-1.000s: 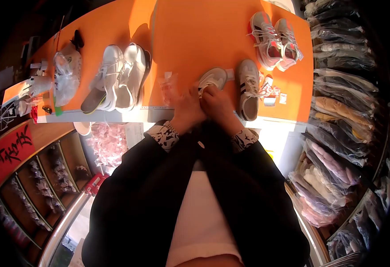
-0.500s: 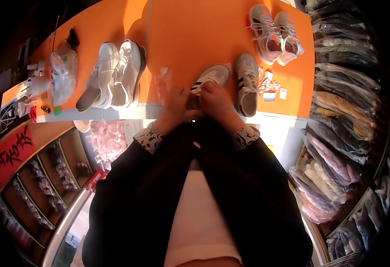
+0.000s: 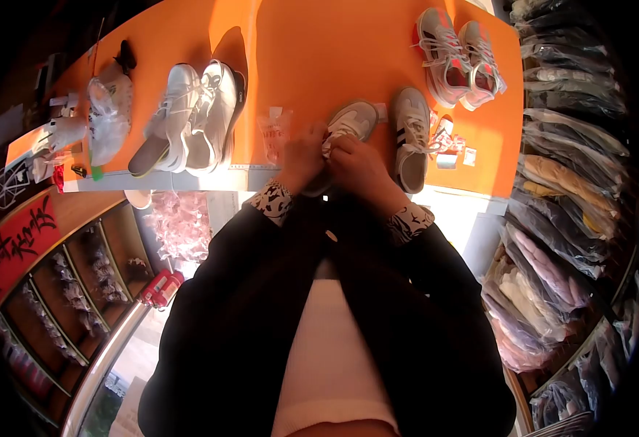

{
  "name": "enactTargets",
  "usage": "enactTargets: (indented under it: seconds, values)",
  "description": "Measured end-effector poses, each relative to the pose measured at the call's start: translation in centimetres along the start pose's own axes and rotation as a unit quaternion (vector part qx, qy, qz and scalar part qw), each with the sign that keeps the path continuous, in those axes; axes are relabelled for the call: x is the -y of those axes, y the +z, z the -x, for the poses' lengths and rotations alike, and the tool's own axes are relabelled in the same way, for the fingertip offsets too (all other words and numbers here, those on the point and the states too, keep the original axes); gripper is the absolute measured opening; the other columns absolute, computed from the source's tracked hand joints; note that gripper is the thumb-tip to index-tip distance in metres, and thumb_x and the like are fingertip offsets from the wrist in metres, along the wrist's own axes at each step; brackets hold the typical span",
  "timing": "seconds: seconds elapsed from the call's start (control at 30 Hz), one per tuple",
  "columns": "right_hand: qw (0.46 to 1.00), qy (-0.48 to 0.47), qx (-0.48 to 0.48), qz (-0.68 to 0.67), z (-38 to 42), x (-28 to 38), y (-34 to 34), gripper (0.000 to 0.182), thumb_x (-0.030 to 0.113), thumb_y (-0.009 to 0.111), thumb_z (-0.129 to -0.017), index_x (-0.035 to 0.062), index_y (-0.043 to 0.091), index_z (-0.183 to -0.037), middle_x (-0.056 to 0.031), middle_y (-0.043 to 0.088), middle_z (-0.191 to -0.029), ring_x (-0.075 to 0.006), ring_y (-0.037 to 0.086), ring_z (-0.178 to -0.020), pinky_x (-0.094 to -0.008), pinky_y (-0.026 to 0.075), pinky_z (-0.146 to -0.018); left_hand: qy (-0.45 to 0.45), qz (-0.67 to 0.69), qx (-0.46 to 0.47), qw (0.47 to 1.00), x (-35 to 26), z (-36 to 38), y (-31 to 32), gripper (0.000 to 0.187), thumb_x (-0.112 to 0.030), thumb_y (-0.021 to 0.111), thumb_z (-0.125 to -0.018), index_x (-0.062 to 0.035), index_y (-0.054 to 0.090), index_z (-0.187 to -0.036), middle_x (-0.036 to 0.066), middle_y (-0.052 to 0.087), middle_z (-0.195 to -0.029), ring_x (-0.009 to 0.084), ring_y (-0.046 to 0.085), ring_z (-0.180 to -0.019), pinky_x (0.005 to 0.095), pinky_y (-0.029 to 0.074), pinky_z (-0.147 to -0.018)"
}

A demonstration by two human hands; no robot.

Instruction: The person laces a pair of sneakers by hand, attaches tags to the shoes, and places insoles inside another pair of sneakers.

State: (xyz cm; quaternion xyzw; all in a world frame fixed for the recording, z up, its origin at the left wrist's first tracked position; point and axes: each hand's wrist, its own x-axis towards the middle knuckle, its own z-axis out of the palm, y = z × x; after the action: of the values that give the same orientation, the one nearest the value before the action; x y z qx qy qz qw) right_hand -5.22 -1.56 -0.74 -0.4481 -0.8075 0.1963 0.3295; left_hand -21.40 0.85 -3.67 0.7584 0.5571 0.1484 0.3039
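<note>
A white and grey sneaker with dark stripes lies on the orange table, its toe pointing away from me. Over its lacing, my right hand is closed, fingertips pinching the white shoelace. My left hand is curled at the shoe's left side, its fingertips close to the same lace; they are partly hidden. The heel lies under my hands, mostly out of sight. To the right rests the matching sneaker, laces loose, touched by neither hand.
White sneakers stand at left beside a plastic-wrapped item. Grey and pink sneakers are at the back right. Small packets and a clear bag lie near the shoes. Bagged clothes hang at right.
My hands have shifted slightly on the sneaker, the left one up along its side, and white lace now shows at the fingertips. The whole view has shifted a little.
</note>
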Motion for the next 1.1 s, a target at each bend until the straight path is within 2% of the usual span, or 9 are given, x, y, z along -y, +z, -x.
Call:
enactTargets:
  seconds: [0.1,0.27,0.37,0.47,0.57,0.77,0.9,1.0,1.1]
  values:
    - [0.998,0.046,0.013,-0.049,0.7,0.2,-6.6,0.014,0.005,0.07,-0.073,0.0037,0.06,-0.083,-0.01,0.06,-0.093,-0.031,0.061,-0.084,-0.0361,0.051,-0.069,-0.022,0.093,0.097,0.991,-0.2,0.5,-5.6,0.04,-0.016,0.067,-0.075,-0.007,0.058,-0.114,0.013,0.063,-0.093,0.0249,0.065,-0.081,0.0372,0.052,-0.074]
    - [0.985,0.137,-0.072,0.073,4.7,-3.5,-13.7,0.02,0.002,0.074,-0.064,0.0055,0.062,-0.08,-0.0092,0.062,-0.094,-0.0285,0.061,-0.086,-0.0368,0.051,-0.072,-0.153,-0.084,-0.071,0.982,4.6,1.0,-7.2,0.063,-0.031,0.074,-0.073,-0.0052,0.052,-0.126,0.018,0.061,-0.109,0.0323,0.062,-0.098,0.0379,0.05,-0.086]
    - [0.987,0.103,-0.027,0.123,7.8,-6.3,-13.7,0.028,0.008,0.078,-0.061,0.0093,0.064,-0.086,-0.0072,0.061,-0.102,-0.0265,0.059,-0.095,-0.0389,0.049,-0.079,-0.193,-0.056,-0.026,0.979,8.1,0.2,-4.0,0.071,-0.03,0.074,-0.078,-0.0023,0.041,-0.135,0.015,0.064,-0.106,0.0226,0.065,-0.089,0.0303,0.052,-0.074]
    - [0.974,0.052,0.036,0.218,8.2,-6.2,-13.3,0.043,0.015,0.078,-0.062,0.0108,0.063,-0.102,-0.0073,0.054,-0.118,-0.0256,0.053,-0.107,-0.0399,0.045,-0.084,-0.221,0.214,-0.047,0.95,13.4,-0.5,-1.2,0.095,-0.03,0.078,-0.074,0.0052,0.022,-0.142,0.016,0.063,-0.098,0.0185,0.065,-0.081,0.0263,0.051,-0.066]
    - [0.95,0.086,0.05,0.295,8.5,-7.0,-11.2,0.055,0.013,0.078,-0.059,0.0095,0.06,-0.111,-0.0083,0.053,-0.118,-0.0262,0.053,-0.106,-0.0394,0.044,-0.082,-0.314,0.258,-0.029,0.913,6.3,-1.5,-7.3,0.093,-0.027,0.077,-0.074,0.0015,0.022,-0.144,0.012,0.062,-0.092,0.0152,0.062,-0.07,0.0253,0.05,-0.06]
    - [0.961,0.118,0.08,0.236,5.9,-9.1,-10.4,0.027,0.011,0.068,-0.066,0.0056,0.056,-0.09,-0.0127,0.062,-0.085,-0.0309,0.061,-0.078,-0.0405,0.049,-0.062,-0.084,0.505,-0.074,0.856,-5.6,-1.5,-9.7,0.069,-0.007,0.079,-0.073,-0.0007,0.042,-0.131,0.013,0.062,-0.106,0.0157,0.063,-0.091,0.0286,0.054,-0.076]
    - [0.959,0.164,0.148,0.179,3.2,-8.3,-12.2,0.018,0.014,0.066,-0.071,0.0029,0.058,-0.083,-0.017,0.061,-0.07,-0.0369,0.061,-0.068,-0.0439,0.05,-0.059,0.083,0.338,-0.075,0.934,-12.0,0.9,-7.4,0.044,-0.006,0.079,-0.072,-0.0024,0.057,-0.11,0.009,0.061,-0.104,0.0195,0.063,-0.097,0.031,0.053,-0.078]
    - [0.965,0.166,0.136,0.152,2.6,-7.4,-12.0,0.016,0.018,0.065,-0.072,0.0033,0.059,-0.076,-0.0169,0.06,-0.065,-0.0358,0.061,-0.068,-0.0441,0.05,-0.062,0.25,0.315,-0.106,0.909,-13.5,1.4,-4.1,0.035,-0.005,0.078,-0.068,-0.0051,0.058,-0.098,0.007,0.059,-0.101,0.0232,0.063,-0.095,0.0324,0.053,-0.076]
    - [0.969,0.154,0.134,0.135,2.8,-7.0,-11.0,0.016,0.018,0.065,-0.072,0.0039,0.059,-0.074,-0.0155,0.06,-0.068,-0.0339,0.061,-0.068,-0.0435,0.05,-0.065,0.256,0.178,-0.018,0.95,-12.9,2.4,-1.2,0.033,-0.003,0.076,-0.064,-0.0073,0.057,-0.09,0.007,0.058,-0.102,0.0271,0.061,-0.094,0.0329,0.053,-0.073]
